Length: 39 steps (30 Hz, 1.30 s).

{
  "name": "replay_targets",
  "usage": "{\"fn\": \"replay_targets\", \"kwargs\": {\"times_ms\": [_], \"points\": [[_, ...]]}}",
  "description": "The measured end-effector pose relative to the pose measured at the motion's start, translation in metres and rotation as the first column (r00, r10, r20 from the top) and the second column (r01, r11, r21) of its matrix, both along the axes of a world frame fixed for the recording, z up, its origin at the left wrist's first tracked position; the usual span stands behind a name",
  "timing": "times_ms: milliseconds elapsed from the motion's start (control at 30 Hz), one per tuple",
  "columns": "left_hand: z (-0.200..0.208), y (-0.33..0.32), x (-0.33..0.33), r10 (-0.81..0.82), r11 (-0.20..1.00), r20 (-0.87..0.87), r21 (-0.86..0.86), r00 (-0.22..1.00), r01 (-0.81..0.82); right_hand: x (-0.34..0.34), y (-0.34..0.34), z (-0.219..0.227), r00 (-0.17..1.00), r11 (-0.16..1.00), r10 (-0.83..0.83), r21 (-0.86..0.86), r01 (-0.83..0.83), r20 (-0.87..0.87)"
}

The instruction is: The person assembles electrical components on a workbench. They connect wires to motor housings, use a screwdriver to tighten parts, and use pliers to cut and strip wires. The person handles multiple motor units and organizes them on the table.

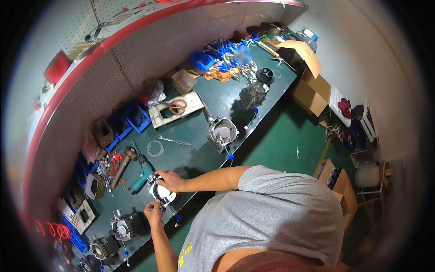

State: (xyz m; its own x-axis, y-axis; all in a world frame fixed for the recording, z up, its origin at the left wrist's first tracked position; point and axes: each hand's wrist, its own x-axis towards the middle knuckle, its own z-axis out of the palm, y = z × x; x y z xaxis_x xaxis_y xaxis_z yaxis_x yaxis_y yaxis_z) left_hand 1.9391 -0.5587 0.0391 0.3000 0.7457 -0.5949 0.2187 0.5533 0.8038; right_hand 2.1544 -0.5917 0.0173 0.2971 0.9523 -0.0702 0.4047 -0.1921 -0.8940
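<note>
A metal housing with a pale round face (166, 196) rests near the bench's front edge, between my two hands. My right hand (170, 181) is closed over its far rim. At its near left side, my left hand (154, 213) is pinched around something small and dark, too small to name. A teal power drill (140, 180) lies just beyond the housing. Past it is a hammer (121, 171) beside a pile of small red and metal parts (110, 166). The undersides of the housing and my right fingertips are partly hidden.
Finned metal housings (124, 226) stand to the left; another open-topped housing (223, 132) stands to the right. A ratchet wrench (175, 141) and a clear ring (155, 148) lie mid-bench. Blue bins (137, 117) line the back. Cardboard boxes (312, 93) stand beyond the bench's right end.
</note>
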Motion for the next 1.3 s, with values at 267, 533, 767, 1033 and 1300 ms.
{"fn": "replay_targets", "kwargs": {"times_ms": [267,533,767,1033,1300], "points": [[0.023,-0.02,0.002,0.111,0.984,-0.145,0.158,0.983,-0.087,0.04,-0.045,0.021,0.948,0.998,0.009,0.068,0.013,-0.318],[0.023,-0.05,-0.006,0.281,0.845,-0.31,0.529,0.908,-0.081,0.1,-0.1,0.028,0.847,0.996,-0.088,-0.075,0.057,-0.524],[0.066,-0.062,-0.05,0.452,0.7,-0.402,0.713,0.797,-0.038,0.081,-0.067,0.077,0.814,0.99,0.14,0.07,-0.121,-0.564],[0.067,0.004,-0.186,0.629,0.588,-0.503,0.807,0.593,0.061,-0.039,-0.022,0.116,0.7,0.895,0.402,0.093,-0.436,-0.59],[0.009,0.1,-0.267,0.384,0.725,-0.464,0.687,0.798,0.05,-0.206,0.046,0.048,0.792,0.923,0.234,-0.126,-0.363,-0.563]]}}
